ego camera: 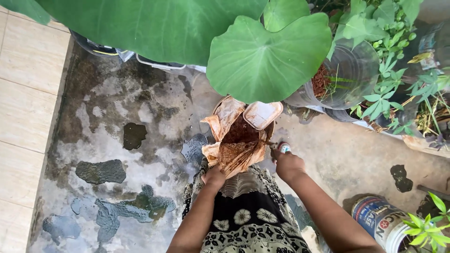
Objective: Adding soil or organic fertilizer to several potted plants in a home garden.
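My left hand (213, 178) grips the lower edge of a crumpled, soil-stained plastic bag (233, 140) that lies open and tilted over a round pot (271, 129). Brown soil (240, 136) fills the bag's mouth. A pale squarish plastic lid or tray (261, 114) rests at the bag's far end, under a big green leaf (267, 51). My right hand (287, 162) is closed around a small tool with a white, red and blue handle (284, 148), just right of the bag. My patterned black-and-cream skirt (248, 215) is below.
A clear plastic pot (349, 75) with soil and thin shoots stands at the upper right among leafy plants (389, 89). A paint can planter (382, 222) sits at the lower right. The concrete floor (122, 140) is stained and patchy. Beige tiles (23, 93) run along the left.
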